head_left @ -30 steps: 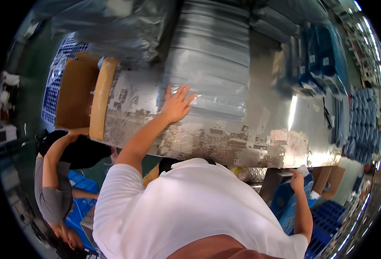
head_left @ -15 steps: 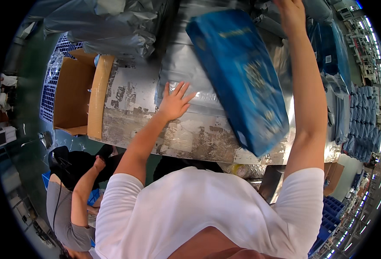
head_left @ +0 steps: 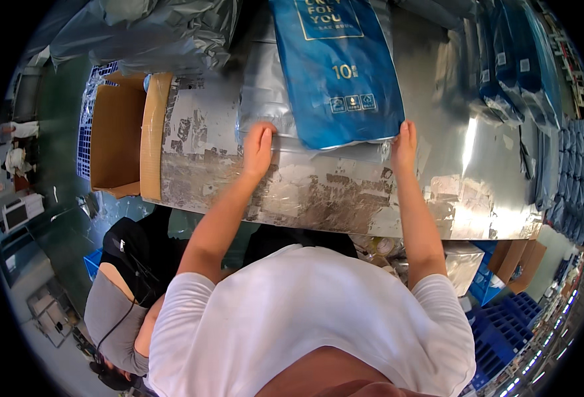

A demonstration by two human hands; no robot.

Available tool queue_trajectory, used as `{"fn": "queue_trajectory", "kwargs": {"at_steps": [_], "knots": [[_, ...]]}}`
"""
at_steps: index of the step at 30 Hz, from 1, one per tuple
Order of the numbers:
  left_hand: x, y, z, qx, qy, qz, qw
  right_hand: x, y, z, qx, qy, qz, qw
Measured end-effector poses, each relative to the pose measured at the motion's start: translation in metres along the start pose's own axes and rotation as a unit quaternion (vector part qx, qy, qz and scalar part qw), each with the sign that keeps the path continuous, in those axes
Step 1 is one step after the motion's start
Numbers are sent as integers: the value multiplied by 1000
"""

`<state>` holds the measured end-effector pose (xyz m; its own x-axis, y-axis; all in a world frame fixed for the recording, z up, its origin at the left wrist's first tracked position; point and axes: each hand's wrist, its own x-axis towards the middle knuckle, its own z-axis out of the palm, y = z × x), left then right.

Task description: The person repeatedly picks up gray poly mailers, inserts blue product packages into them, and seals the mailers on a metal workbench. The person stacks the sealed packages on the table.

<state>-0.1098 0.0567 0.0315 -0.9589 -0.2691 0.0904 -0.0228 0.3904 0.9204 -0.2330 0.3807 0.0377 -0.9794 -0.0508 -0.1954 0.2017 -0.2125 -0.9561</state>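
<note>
A blue plastic bag (head_left: 345, 86) with gold and white print lies slightly askew on silver-grey plastic bags (head_left: 262, 92) on the metal table. My right hand (head_left: 404, 149) is closed at the near right corner of the pile, thumb and fingers pinching the blue bag's edge. My left hand (head_left: 257, 151) is at the near left corner, its fingers closed round the edge of the silver-grey bags, left of the blue one. The far end of the blue bag runs out of the picture.
An open cardboard box (head_left: 117, 132) stands at the table's left end. Grey bags (head_left: 146, 33) are heaped at the far left. More blue bags (head_left: 503, 59) stand at the far right. A seated co-worker in a grey shirt (head_left: 113, 317) is at my left. The worn table (head_left: 318, 198) ends close to me.
The blue bag has swung from a tilted, blurred position to lie nearly straight on the silver-grey bags. My right hand came down from the far right to its near corner; my left hand's spread fingers have closed.
</note>
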Motion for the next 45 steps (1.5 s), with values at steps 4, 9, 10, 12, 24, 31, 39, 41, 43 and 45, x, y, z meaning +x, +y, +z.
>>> {"fn": "queue_trajectory", "kwargs": {"at_steps": [4, 9, 10, 12, 24, 31, 39, 41, 43, 45], "knots": [[-44, 23, 26, -104, -21, 32, 994, -42, 12, 13, -71, -21, -52, 996], [-45, 41, 29, -69, -37, -35, 996, -57, -8, 12, -166, -90, 16, 982], [-47, 52, 23, -127, -13, -63, 990, -66, -17, 18, -159, -84, -4, 984], [-47, 75, -3, -172, 17, -132, 976, -83, -51, 42, -143, -78, -42, 986], [-98, 63, -79, -130, -139, -192, 963, -179, -5, 67, -155, -112, -7, 981], [-216, 20, -107, -113, -211, -179, 954, -283, 24, 28, -71, -264, 259, 926], [-151, 144, -145, -299, -68, -3, 952, -281, -114, 94, -69, -238, -32, 968], [-134, 166, -151, -310, -56, 25, 949, -278, -130, 104, -59, -223, -76, 970], [-123, 180, -155, -334, -55, 16, 941, -277, -139, 111, -50, -201, -99, 973], [-116, 186, -158, -333, -48, 14, 941, -277, -145, 118, -34, -178, -85, 980]]}}
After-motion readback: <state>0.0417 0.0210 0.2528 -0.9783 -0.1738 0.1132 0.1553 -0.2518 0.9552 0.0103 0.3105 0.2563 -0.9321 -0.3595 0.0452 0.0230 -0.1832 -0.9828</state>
